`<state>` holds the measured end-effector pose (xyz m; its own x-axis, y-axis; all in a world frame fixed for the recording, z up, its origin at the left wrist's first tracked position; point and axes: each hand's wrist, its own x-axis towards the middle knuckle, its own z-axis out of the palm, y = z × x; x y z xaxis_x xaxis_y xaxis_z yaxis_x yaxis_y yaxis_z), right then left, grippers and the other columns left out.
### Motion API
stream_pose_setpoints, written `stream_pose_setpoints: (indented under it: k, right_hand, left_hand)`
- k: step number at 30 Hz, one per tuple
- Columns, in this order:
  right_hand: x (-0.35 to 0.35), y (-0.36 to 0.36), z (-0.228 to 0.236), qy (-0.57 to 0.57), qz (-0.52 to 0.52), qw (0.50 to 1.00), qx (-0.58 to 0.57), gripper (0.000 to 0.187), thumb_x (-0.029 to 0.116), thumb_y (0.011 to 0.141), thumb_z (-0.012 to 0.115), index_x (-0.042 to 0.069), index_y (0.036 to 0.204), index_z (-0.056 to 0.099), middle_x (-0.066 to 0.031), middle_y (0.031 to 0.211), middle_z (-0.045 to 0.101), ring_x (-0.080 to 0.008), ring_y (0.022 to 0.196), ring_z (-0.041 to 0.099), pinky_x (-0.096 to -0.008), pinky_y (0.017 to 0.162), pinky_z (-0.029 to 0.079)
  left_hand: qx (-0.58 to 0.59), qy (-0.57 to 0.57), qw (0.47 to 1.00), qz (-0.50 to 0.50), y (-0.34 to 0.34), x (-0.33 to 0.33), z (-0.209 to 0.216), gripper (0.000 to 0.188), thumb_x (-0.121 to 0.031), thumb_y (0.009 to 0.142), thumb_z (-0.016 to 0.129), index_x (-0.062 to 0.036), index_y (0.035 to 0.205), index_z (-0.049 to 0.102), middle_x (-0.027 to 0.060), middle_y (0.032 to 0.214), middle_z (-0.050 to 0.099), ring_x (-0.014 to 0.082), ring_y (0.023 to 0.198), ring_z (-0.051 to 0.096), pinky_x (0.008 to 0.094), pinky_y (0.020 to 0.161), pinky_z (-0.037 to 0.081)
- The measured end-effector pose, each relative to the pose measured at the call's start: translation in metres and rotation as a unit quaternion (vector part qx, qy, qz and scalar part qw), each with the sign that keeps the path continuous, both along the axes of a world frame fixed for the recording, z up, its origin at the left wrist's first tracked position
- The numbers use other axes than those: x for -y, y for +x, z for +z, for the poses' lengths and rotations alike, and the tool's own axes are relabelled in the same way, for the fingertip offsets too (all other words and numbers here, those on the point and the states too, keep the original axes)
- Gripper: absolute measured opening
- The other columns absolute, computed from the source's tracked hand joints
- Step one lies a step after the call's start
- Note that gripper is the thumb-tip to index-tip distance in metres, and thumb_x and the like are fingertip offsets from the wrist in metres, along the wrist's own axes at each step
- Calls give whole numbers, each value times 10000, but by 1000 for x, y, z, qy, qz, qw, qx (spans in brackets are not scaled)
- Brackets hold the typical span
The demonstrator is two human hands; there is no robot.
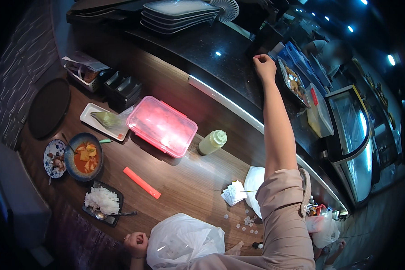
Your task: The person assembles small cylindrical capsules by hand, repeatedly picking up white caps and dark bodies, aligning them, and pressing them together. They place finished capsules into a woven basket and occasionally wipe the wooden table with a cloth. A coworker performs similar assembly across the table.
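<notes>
Toward the upper right of the frame, my right hand (264, 68) pinches narrowly above the glossy black counter (202, 48); I cannot tell whether it holds anything. Just to its right lies a shallow rectangular tray of browned food (285, 81). The reach looks made; nothing appears lifted yet. At bottom left of centre, my left hand (136, 243), curled closed, rests beside a crumpled white plastic bag (184, 240).

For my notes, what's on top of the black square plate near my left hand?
A mound of white rice and a spoon are on the black plate. The rice hides the plate's middle; anything beneath can't be seen.
</notes>
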<state>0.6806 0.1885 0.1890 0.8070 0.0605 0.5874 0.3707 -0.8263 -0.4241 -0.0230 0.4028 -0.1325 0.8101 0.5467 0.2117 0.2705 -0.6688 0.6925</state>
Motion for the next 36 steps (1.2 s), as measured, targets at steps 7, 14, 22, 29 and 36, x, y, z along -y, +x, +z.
stream_pose_setpoints:
  k: [7,14,22,29,36]
  right_hand:
    - [3,19,-12,-85,24,995,-39,459,291,943,604,113,1367,608,-165,1301,658,-305,1200,631,-372,1021,470]
    - [-2,9,-10,-84,32,995,-36,424,281,952,581,111,1337,633,-175,1298,655,-307,1240,610,-371,1042,459]
    - [-48,-130,33,49,247,950,186,266,49,844,605,112,1079,712,-92,1056,719,-290,1041,670,-408,952,474]
    - [30,-383,-6,-216,386,889,117,333,66,715,798,223,995,707,22,1141,695,-175,1080,650,-523,1153,254]
    - [191,-519,-32,46,133,987,-80,187,26,816,704,89,990,728,-76,1016,723,-263,996,673,-411,955,467]
  left_hand:
    - [-26,-3,1000,13,1,1,4,194,-84,699,787,-143,768,616,-16,554,543,218,523,549,382,593,435]
    - [-15,9,1000,13,-1,1,6,186,-86,709,782,-144,767,615,-9,556,551,229,537,555,381,589,439]
    - [15,27,999,45,-2,2,2,183,-115,710,787,-158,751,614,-16,549,557,227,551,562,387,564,437]
    - [26,45,997,60,-5,2,-14,181,-140,710,790,-170,747,616,-19,561,560,227,585,575,391,586,458]
    - [0,33,998,52,-2,2,-18,136,-186,744,768,-193,779,637,-18,589,568,233,628,592,406,610,474]
